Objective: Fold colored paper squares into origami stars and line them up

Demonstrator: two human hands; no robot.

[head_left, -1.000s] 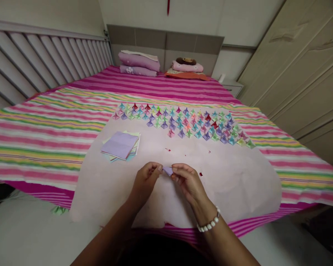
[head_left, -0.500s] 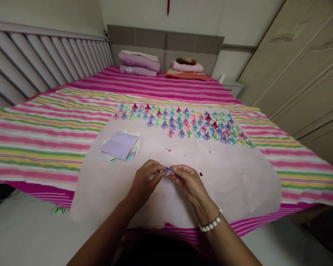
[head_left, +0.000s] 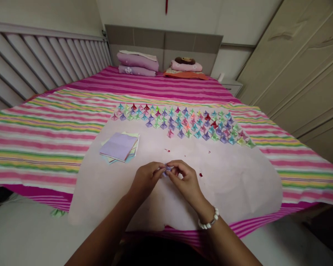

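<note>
Between the fingertips of both hands is a small folded purple paper piece (head_left: 166, 170), partly covered by the fingers. My left hand (head_left: 147, 178) pinches its left side, closed at thumb and forefinger. From the other side my right hand (head_left: 186, 178), with a white bead bracelet on its wrist, grips the same paper. Beyond the hands, rows of small folded paper stars (head_left: 187, 125) in many colours stand on a pale sheet (head_left: 233, 177). A stack of square papers (head_left: 119, 146), purple on top, lies to the left of my hands.
Small red paper scraps (head_left: 201, 174) lie on the pale sheet. Under it spreads a striped bed cover (head_left: 44, 136). Folded purple bedding (head_left: 138, 62) and a pink pile (head_left: 186, 66) sit by the headboard. A slatted rail (head_left: 55, 59) runs along the left.
My right hand's fingers have shifted up and left over the folded purple paper, with the thumb now lower in front. My left hand keeps its pinch. The view has moved slightly.
</note>
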